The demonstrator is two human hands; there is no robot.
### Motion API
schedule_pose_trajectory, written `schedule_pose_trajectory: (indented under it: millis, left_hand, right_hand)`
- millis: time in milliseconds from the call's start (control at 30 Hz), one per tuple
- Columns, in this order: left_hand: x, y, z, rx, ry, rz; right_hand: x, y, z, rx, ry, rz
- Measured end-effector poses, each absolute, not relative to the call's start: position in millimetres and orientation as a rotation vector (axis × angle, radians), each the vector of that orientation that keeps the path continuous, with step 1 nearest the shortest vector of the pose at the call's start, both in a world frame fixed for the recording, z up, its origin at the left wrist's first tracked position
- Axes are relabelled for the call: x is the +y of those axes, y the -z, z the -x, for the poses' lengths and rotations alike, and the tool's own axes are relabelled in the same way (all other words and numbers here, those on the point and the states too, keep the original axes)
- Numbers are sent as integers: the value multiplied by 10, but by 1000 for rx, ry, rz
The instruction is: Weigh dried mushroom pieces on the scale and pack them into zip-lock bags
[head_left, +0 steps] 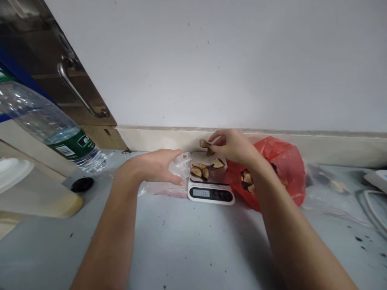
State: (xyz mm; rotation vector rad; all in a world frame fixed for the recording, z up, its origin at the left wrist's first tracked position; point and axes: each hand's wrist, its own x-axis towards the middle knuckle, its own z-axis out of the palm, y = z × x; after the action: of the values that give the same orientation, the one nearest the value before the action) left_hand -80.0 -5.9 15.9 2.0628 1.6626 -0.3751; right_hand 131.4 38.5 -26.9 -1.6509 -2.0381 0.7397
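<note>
My left hand (157, 166) is closed on a clear plastic zip bag (183, 165) at the left edge of a small white digital scale (211, 201). Several dried brown slices (199, 171) with dark edges lie on the scale's platform. Above its back part, my right hand (234, 146) pinches one more dried slice (204, 143) between fingertips and thumb. The scale's display is lit, but its digits are hard to read. An open red plastic bag (292, 169) with more such slices stands right of the scale, partly behind my right forearm.
A clear water bottle (72, 143) with a green label and a pale lidded container (36, 189) are at the left. A black cap (82, 185) lies near them. Clear plastic bags (329, 193) and a white cable (370, 205) are at the right. A wall rises behind.
</note>
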Motion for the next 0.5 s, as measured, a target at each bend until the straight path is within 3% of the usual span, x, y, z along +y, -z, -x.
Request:
schedule_pose_trajectory:
  millis: [500]
  left_hand:
    - [-60, -156, 807, 1686, 383, -2053]
  right_hand:
    - [173, -87, -1699, -2236, -697, 1758]
